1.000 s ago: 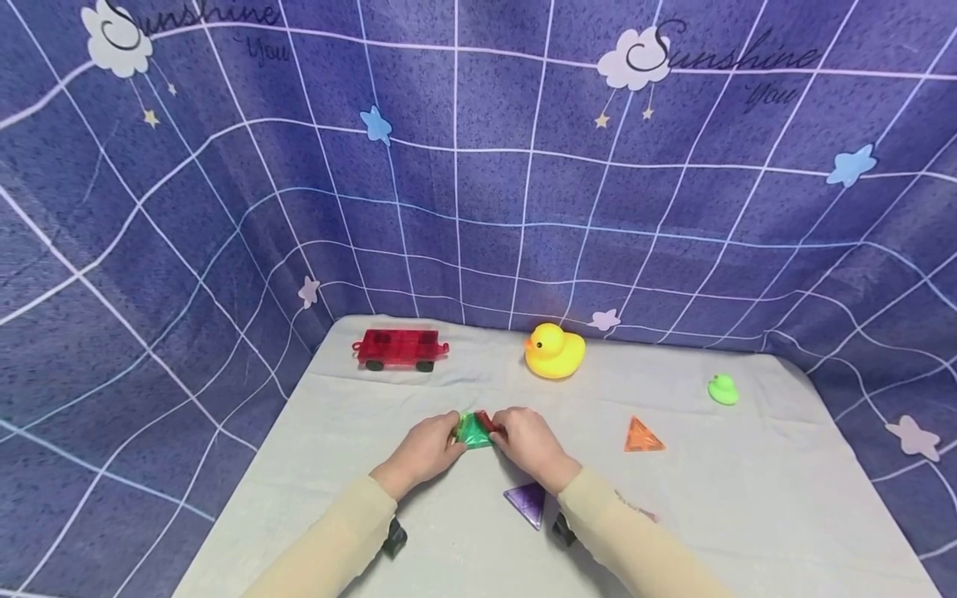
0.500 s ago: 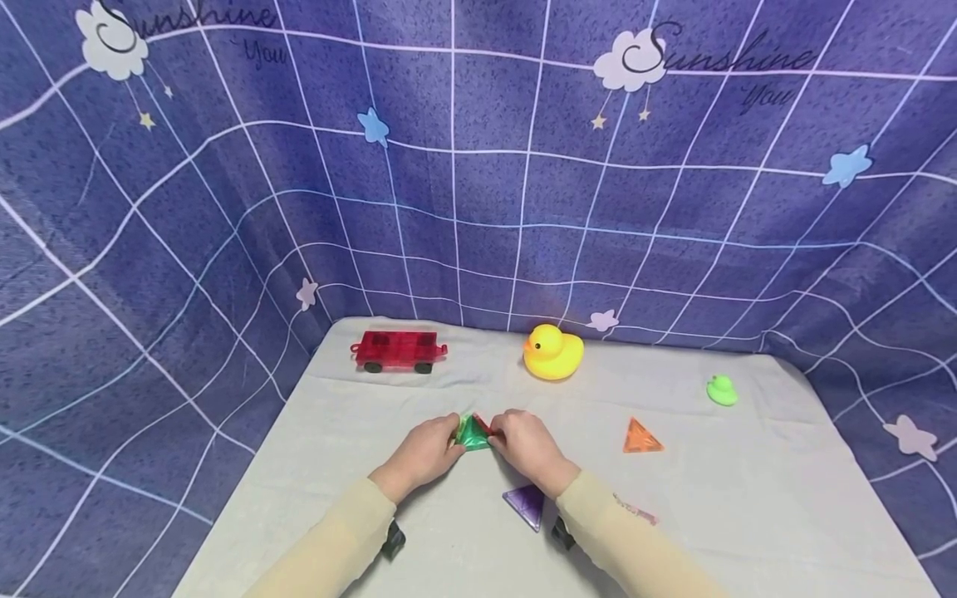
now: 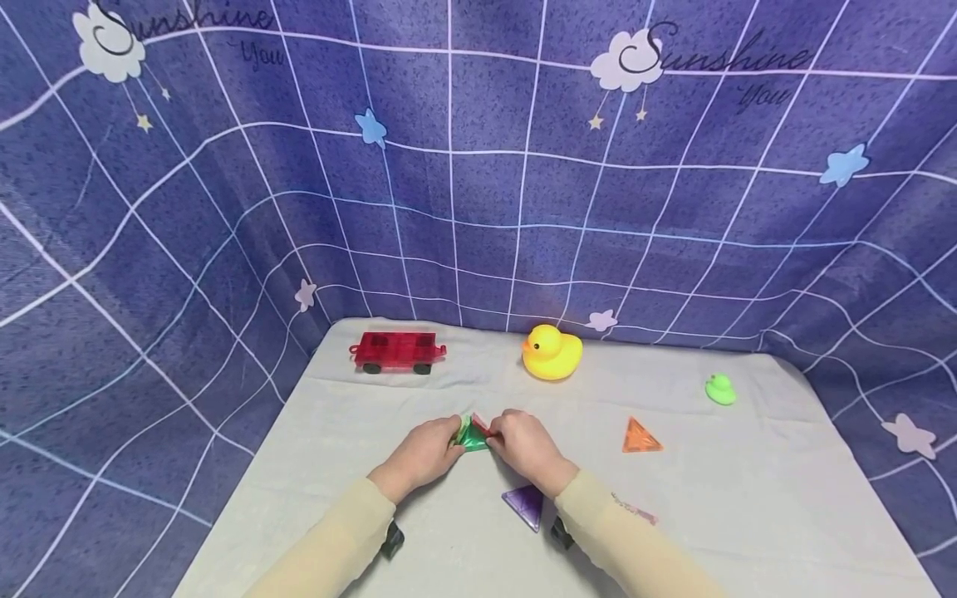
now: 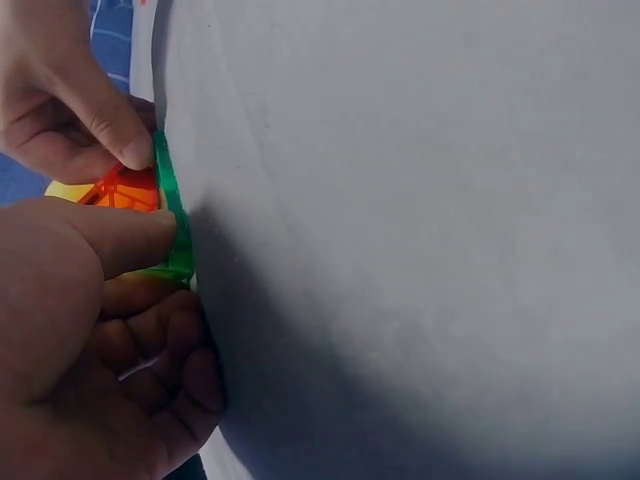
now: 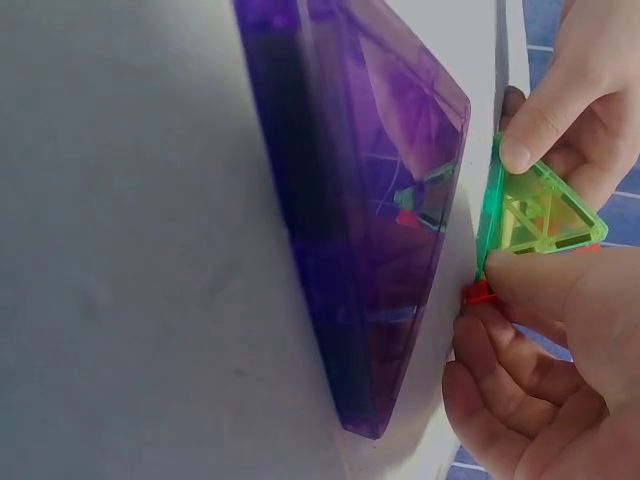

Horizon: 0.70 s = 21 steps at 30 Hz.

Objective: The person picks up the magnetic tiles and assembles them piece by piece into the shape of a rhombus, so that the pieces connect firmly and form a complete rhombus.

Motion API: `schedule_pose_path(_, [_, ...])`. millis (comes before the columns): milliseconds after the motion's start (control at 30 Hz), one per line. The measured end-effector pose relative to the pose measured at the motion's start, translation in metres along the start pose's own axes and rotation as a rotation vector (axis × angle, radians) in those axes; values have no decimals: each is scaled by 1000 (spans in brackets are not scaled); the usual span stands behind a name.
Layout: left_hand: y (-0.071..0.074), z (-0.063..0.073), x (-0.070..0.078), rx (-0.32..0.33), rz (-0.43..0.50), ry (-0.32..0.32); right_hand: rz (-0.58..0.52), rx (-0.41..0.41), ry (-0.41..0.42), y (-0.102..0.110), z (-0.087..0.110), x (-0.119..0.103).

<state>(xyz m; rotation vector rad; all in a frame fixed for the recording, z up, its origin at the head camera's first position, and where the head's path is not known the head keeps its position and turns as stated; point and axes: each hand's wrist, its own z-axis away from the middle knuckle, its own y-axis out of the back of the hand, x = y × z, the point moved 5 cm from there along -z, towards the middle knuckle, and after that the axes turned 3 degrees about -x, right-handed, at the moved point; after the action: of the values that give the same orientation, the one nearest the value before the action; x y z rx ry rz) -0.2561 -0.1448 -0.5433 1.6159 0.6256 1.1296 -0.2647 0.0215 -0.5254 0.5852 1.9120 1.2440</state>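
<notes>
1. Bench [image 3: 449, 552]: one, draped in pale cloth. Hours below are read in the head view, with the green tile [image 3: 474, 440] at the clock's centre.
2. Green tile: triangular, translucent, low at bench level between left hand [image 3: 424, 451] and right hand [image 3: 527, 444]; partly covered by fingers.
3. Lime tile [image 5: 560, 207]: at 10 o'clock, touching the green tile and rising from its edge.
4. Red tile [image 3: 482, 426]: at 2 o'clock, sloping up beside the green tile; largely hidden by fingers.
5. Left hand: at 9 o'clock, thumb and curled fingers pinching the lime tile where it meets the green.
6. Right hand: at 3 o'clock, pinching the red tile between thumb and fingers, the rest curled.
7. Purple tile [image 3: 525, 505]: triangular, at 5 o'clock, near the right wrist.
8. Orange tile [image 3: 640, 438]: triangular, at 3 o'clock, beyond the right hand.
9. Cart [image 3: 396, 350]: red, dark wheels, between 10 and 11 o'clock.
10. Yellow duck [image 3: 552, 355]: between 1 and 2 o'clock, facing left.
11. Green duck [image 3: 721, 390]: smaller, just above 3 o'clock, far out.
12. Pink strip [image 3: 637, 510]: at 4 o'clock, beside the right sleeve [image 3: 628, 540]; too small to identify.
13. Curtain [image 3: 489, 191]: blue, gridded, at 12 o'clock.
</notes>
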Motion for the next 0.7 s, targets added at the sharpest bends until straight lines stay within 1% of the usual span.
schedule_pose_path(100, [0, 1, 2, -1, -1, -5, 6, -2, -5, -1, 1, 0])
schedule_pose_path(200, [-2, 2, 2, -3, -9, 5, 3, 0, -10, -3, 1, 1])
schedule_pose_path(333, [-3, 2, 1, 7, -17, 21, -13, 15, -17, -3, 2, 2])
schedule_pose_path(433, [-2, 3, 0, 23, -6, 19, -23, 17, -12, -3, 3, 3])
schedule_pose_path(567, [-1, 5, 0, 54, 18, 18, -25, -9, 12, -2, 7, 3])
schedule_pose_path(700, [-2, 7, -1, 78, 31, 36, -17, -51, 54, 2, 15, 3])
